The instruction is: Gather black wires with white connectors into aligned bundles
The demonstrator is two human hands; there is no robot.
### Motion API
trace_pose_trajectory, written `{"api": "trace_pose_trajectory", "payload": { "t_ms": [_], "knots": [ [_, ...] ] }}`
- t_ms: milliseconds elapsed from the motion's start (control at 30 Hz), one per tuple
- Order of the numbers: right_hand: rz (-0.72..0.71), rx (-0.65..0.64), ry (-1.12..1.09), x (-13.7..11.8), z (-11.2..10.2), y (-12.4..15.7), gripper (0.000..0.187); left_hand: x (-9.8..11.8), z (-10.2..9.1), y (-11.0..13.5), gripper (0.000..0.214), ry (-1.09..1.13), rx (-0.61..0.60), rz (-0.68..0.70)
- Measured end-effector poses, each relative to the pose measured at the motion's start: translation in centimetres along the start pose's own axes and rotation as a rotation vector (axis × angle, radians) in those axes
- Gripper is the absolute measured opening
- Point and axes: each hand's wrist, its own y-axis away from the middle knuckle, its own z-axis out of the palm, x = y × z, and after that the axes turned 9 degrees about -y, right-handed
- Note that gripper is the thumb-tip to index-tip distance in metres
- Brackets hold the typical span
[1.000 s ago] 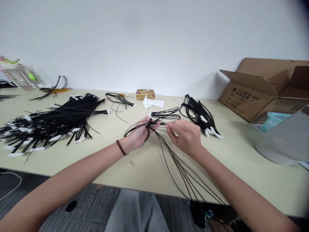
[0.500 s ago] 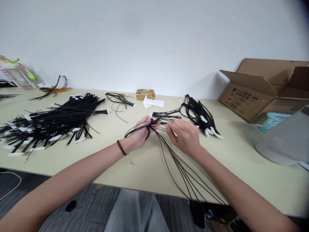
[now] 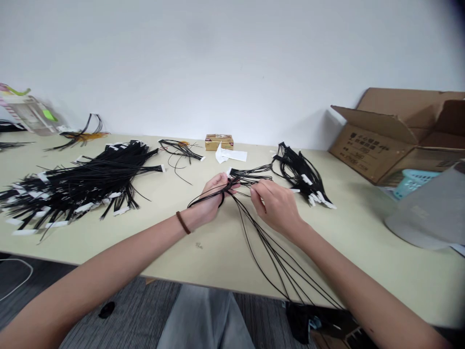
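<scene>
Above the middle of the table, my left hand point(image 3: 212, 196) grips a black wire harness point(image 3: 250, 172) near its white connector point(image 3: 228, 171). Loose wires loop over the wrist, and long black wires point(image 3: 267, 247) run down past the table's front edge. My right hand point(image 3: 274, 201) is closed in a pinch just to the right, among the wires; its fingertips hide most of what they hold, which looks like a thin black wire. Behind that hand lies a bundle of black wire harnesses point(image 3: 300, 169) with white connectors.
A large heap of black harnesses point(image 3: 105, 174) covers the table's left side. At the back stand a gold tissue box point(image 3: 219, 142) and a crumpled white tissue point(image 3: 230, 154). On the right are an open cardboard box point(image 3: 374, 145), a teal basket point(image 3: 414, 182) and a grey container point(image 3: 428, 208).
Both hands stay almost in place. My right hand's fingers shift very slightly, and the hanging wires sway a little to the right.
</scene>
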Motion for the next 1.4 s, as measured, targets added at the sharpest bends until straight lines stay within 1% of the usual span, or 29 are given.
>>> {"api": "trace_pose_trajectory", "payload": {
  "t_ms": [167,300,400,500,633,800,1000,1200,1400],
  "knots": [
    [0.016,-0.034,0.008,0.0,-0.1,-0.1,0.022,-0.1,-0.1,-0.1,0.014,-0.022,-0.009,0.008],
    [-0.002,-0.041,0.074,-0.2,-0.1,-0.1,0.022,-0.1,0.1,0.1,0.019,-0.078,0.005,0.005],
    [-0.043,-0.025,0.13,-0.5,0.1,-0.1,0.02,-0.2,0.4,0.4,0.023,-0.164,-0.051,0.02],
    [-0.073,0.021,0.156,-0.6,0.1,-0.1,0.02,-0.2,0.6,0.7,0.025,-0.242,-0.093,0.012],
    [-0.097,0.051,0.151,-0.6,0.1,-0.1,0.021,-0.1,0.7,1.0,0.027,-0.274,-0.119,0.024],
    [-0.095,0.039,0.118,-0.5,0.1,0.0,0.02,0.3,0.9,1.3,0.028,-0.291,-0.115,0.021],
    [-0.1,0.026,0.102,-0.5,0.0,0.0,0.022,0.3,0.9,1.4,0.027,-0.272,-0.145,0.035],
    [-0.079,0.007,0.114,-0.4,0.0,-0.2,0.02,-0.4,0.7,1.1,0.024,-0.108,-0.182,-0.002],
    [-0.106,0.002,0.115,-0.4,-0.1,-0.3,0.022,-0.3,0.8,1.1,0.022,-0.083,-0.171,-0.018]
  ]
}}
